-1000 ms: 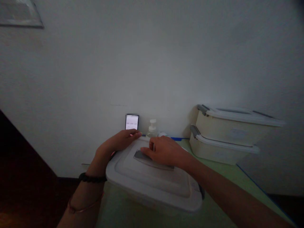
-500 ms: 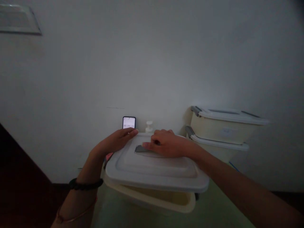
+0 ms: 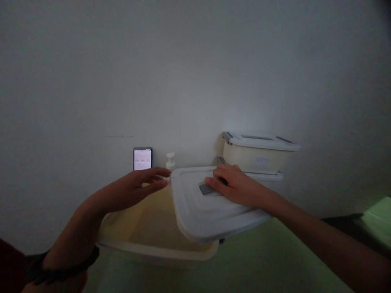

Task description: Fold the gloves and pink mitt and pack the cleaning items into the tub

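Note:
My right hand (image 3: 233, 183) grips the grey handle on top of a white box lid (image 3: 195, 217). The lid is tilted and hangs over the right part of a cream storage box (image 3: 159, 251), whose left part lies uncovered. Over the box's far side is my left hand (image 3: 143, 183), its fingers apart and stretched toward the lid's left corner. Whether those fingertips touch the lid I cannot tell. Inside the box I make out only its bare yellowish wall and floor; the lid hides the rest.
Behind the box, a phone (image 3: 143, 159) showing a running timer stands against the wall (image 3: 189, 81). A white pump bottle (image 3: 170, 160) is beside it. To the right, lidded storage boxes (image 3: 253, 156) are stacked. The surface beneath is greenish (image 3: 244, 264).
The lid has moved right in my right hand, uncovering the box's left part. My left hand has come off the lid's top edge. The view has turned right.

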`<state>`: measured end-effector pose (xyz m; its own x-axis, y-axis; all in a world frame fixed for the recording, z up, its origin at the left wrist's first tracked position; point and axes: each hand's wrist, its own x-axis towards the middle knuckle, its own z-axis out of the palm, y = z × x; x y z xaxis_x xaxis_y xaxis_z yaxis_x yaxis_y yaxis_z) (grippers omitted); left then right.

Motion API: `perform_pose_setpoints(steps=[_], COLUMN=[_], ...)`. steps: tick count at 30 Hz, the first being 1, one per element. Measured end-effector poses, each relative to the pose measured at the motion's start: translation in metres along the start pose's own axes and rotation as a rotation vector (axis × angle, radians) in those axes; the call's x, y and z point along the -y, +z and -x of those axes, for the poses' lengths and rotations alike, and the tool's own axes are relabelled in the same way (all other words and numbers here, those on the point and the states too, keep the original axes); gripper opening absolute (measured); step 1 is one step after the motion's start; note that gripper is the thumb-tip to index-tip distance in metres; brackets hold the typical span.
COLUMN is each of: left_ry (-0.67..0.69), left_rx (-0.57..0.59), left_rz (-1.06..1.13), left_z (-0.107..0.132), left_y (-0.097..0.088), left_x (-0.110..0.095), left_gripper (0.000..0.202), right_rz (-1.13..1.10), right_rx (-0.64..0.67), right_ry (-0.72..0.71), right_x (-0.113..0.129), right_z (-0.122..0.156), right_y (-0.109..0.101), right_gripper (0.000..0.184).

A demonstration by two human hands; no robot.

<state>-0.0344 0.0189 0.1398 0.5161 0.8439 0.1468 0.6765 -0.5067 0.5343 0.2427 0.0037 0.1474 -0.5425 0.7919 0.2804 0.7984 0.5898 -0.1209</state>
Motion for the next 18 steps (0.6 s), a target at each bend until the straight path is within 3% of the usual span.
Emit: perform_pose_setpoints(steps=[7,12,18], left_ry=[-0.183,-0.177,-0.221], left_rx=[0.047,0.042,0.079], left_rz=[-0.160,-0.141,-0.162], left_z=[-0.002,-0.002,-0.004], left_y=[0.007,0.011,0.013], left_x=[0.018,0.020,0.017], left_gripper=[0.050,0.048,0.053], right_rz=[-0.129,-0.093,-0.039], right_rx=[-0.029,0.122,0.211], right_ry=[0.185,0.273,0.345], right_x=[-0.055,-0.081,-0.098], right_z=[0.056,0.095,0.113], right_y=[0.015,0.042,0.067], right_gripper=[0.040,0.041,0.043])
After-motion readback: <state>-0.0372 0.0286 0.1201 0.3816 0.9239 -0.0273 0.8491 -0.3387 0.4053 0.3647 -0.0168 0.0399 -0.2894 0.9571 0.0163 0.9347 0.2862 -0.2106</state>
